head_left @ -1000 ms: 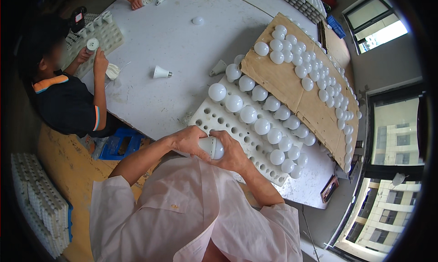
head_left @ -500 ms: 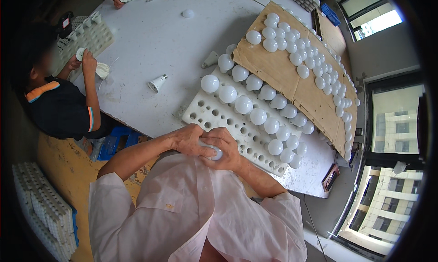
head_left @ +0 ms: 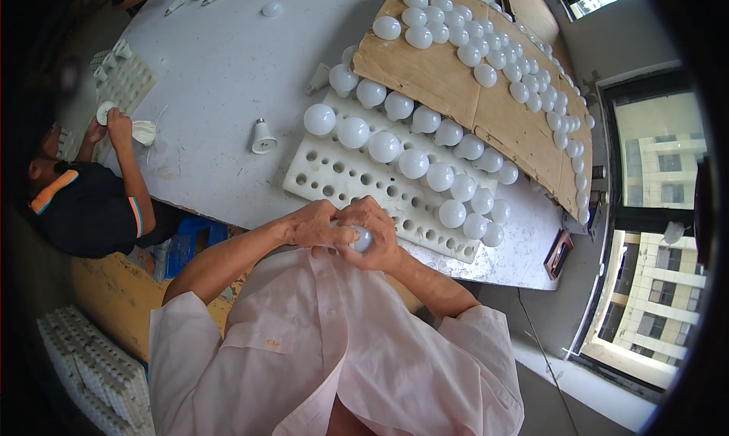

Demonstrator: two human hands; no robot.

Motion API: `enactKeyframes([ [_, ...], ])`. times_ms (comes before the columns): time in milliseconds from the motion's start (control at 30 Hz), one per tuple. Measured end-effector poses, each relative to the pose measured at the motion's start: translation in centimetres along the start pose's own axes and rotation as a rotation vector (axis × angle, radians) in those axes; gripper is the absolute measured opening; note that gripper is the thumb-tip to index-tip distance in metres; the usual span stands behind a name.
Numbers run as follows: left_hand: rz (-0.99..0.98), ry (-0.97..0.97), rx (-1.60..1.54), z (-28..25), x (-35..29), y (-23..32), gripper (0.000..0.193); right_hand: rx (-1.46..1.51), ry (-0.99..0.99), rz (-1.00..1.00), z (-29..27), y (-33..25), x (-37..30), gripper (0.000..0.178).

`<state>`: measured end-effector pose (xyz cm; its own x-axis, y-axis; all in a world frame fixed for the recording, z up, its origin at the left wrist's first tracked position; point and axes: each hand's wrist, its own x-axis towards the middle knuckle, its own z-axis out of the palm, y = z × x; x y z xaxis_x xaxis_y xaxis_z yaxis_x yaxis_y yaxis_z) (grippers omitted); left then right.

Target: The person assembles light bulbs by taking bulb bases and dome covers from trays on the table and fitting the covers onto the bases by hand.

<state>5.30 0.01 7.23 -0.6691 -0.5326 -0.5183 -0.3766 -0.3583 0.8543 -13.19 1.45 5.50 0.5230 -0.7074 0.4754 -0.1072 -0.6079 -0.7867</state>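
My left hand (head_left: 313, 225) and my right hand (head_left: 374, 232) are clasped together around one white light bulb (head_left: 362, 239), held close to my chest at the near edge of the grey table (head_left: 220, 79). Only a small part of the bulb's dome shows between my fingers. Just beyond my hands lies a white foam tray (head_left: 342, 179) full of round holes, with two rows of white bulbs (head_left: 414, 162) standing along its far side. The near holes of the tray are empty.
A tilted cardboard sheet (head_left: 448, 83) behind the tray carries several more bulbs. A loose bulb base (head_left: 262, 137) stands on the table. A person in a dark shirt (head_left: 83, 208) works at the left edge beside another tray (head_left: 125, 79). Stacked trays (head_left: 91, 368) sit lower left.
My hands have drawn the bulb nearer to my chest and closed more tightly over it. The person at the left has shifted their hands slightly.
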Motion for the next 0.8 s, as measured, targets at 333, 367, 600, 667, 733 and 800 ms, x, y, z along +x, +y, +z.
enactKeyframes([
  [333, -0.092, -0.319, -1.252, 1.1, 4.9, -5.9, 0.07, 0.578, 0.289, 0.762, 1.6, -1.0, -2.7, 0.095],
  [367, -0.077, -0.299, -1.218, 1.2, 5.1, -5.6, 0.07, 0.73, 0.314, 0.982, 1.2, -1.4, -2.2, 0.096],
  [600, -0.108, 0.057, -0.65, -0.4, 5.9, -6.7, 0.053, -0.181, 0.399, 0.619, -0.5, 2.5, -4.3, 0.086],
  [667, -0.019, 0.26, -0.398, -2.2, 4.3, -8.7, 0.045, -0.446, 0.507, 0.476, -2.9, 3.7, -5.4, 0.086],
  [733, 0.073, 0.473, -0.13, -4.6, 3.8, -10.2, 0.038, -0.758, 0.551, 0.363, -5.9, 4.0, -5.9, 0.083],
  [800, 0.106, 0.936, -0.137, -7.8, 4.6, -11.7, 0.043, -0.913, 0.459, 0.373, -7.7, 5.7, -7.5, 0.078],
])
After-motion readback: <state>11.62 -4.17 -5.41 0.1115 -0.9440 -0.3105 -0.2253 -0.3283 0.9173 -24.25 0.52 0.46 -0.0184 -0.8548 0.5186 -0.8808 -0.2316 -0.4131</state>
